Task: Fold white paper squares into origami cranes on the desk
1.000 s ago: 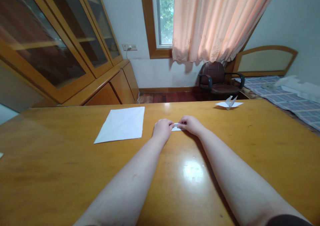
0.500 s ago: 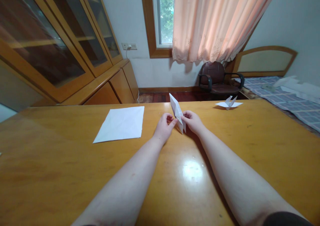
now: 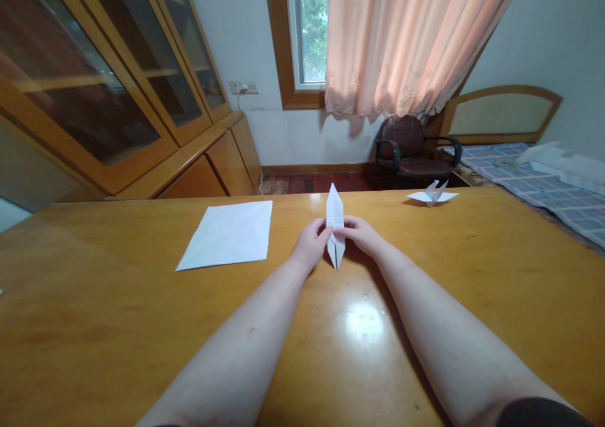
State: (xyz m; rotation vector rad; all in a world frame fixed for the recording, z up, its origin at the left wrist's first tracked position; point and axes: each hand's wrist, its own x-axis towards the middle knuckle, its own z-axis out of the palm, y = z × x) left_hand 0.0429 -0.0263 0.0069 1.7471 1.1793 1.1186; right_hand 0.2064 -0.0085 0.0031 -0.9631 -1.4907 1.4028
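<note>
A piece of folded white paper [image 3: 335, 210], long and pointed at both ends, is held upright-lengthwise between my hands above the table. My left hand [image 3: 312, 241] grips its left edge, thumb on the near face and fingers curled behind. From the other side my right hand [image 3: 360, 233] pinches the right edge, its thumb near the middle. A slit runs down the lower half of the paper, splitting the bottom point. Some fingertips are hidden behind it.
On the wooden table [image 3: 302, 364], a flat white paper sheet [image 3: 231, 235] lies to the left. A folded paper crane [image 3: 432, 195] stands near the far right edge. Beyond the table are a brown armchair [image 3: 409, 143], a bed [image 3: 534, 175] and a glass-door cabinet [image 3: 184, 131].
The folded paper has turned from a slanted, nearly edge-on pose to show its broad face. My left hand has closed on its left edge; my right hand still holds the other side.
</note>
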